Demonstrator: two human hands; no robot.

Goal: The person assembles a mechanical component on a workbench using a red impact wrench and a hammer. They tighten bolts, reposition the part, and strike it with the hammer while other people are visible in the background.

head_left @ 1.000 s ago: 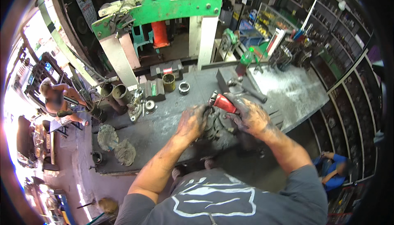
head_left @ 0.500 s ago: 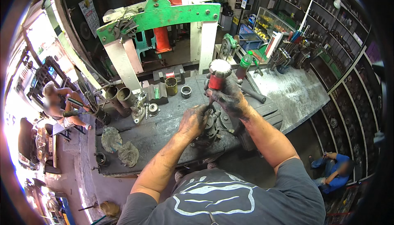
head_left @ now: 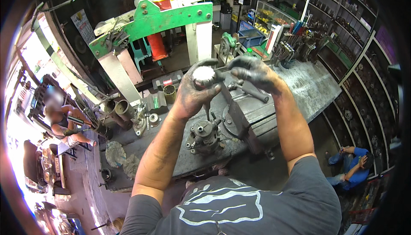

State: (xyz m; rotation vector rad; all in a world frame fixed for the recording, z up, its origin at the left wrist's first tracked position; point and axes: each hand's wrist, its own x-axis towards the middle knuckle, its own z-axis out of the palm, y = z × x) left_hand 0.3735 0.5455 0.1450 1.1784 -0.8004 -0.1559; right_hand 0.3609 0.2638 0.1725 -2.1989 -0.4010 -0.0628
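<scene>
Over the metal assembly [head_left: 203, 136], the left hand [head_left: 190, 94] is now holding the round-topped tool [head_left: 204, 75] alone, fingers wrapping it; the right hand [head_left: 257, 74], gripping it earlier, is hovering up and right of the assembly, freed, fingers loosely parted. The tool's pale top is shining, its dark shaft pointing downward.
</scene>
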